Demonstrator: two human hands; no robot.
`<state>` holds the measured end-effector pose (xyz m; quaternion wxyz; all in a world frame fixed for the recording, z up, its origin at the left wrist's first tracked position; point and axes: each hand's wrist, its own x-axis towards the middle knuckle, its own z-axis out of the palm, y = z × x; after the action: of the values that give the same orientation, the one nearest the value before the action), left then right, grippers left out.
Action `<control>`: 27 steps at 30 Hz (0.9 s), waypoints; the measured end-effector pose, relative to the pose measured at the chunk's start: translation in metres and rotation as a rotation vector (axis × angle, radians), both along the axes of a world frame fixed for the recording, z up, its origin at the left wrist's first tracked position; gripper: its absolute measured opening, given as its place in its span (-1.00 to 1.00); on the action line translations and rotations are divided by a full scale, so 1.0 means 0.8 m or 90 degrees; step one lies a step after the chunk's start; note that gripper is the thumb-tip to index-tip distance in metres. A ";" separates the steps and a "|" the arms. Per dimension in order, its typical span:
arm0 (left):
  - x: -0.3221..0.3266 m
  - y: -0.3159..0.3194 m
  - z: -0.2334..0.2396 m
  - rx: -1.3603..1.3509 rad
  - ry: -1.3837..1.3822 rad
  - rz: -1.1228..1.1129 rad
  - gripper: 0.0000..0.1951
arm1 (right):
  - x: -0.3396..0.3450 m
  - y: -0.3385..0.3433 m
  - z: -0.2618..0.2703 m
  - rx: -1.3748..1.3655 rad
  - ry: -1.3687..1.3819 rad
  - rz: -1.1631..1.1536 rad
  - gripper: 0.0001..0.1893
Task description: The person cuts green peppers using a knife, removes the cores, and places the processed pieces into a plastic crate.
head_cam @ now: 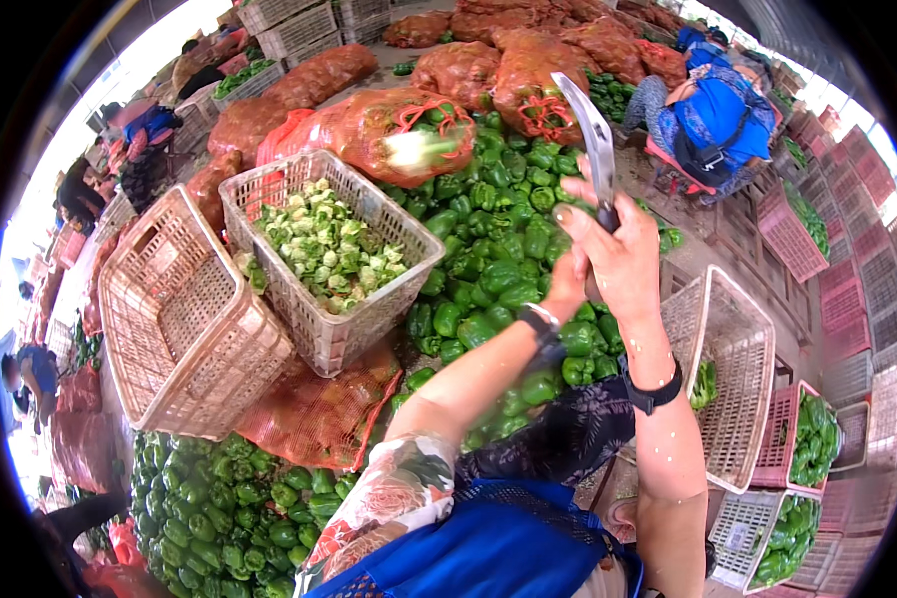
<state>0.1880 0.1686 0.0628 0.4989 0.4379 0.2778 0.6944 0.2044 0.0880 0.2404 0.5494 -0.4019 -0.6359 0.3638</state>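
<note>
My right hand holds a knife with a curved metal blade by its dark handle, the blade pointing up and away from me. My left hand is close against it, partly hidden behind the right hand, so its grip does not show. Below both hands spreads a heap of green bell peppers. A blurred white and green vegetable piece appears in mid-air in front of a red mesh sack. Left of the heap, a plastic crate contains pale green leafy vegetable pieces.
An empty crate leans tilted beside the filled one. More peppers lie at lower left. At my right stand another crate and pepper-filled crates. A person in blue sits at upper right; several others work at left.
</note>
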 end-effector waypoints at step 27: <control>-0.169 0.177 -0.303 -0.470 0.630 -0.296 -0.08 | 0.252 -0.202 -0.189 -0.226 0.196 -0.684 -0.80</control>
<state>0.0532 0.3103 -0.1798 0.5668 0.5541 0.5925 0.1439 0.4060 -0.0733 0.0891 0.6672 -0.6961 -0.1851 0.1897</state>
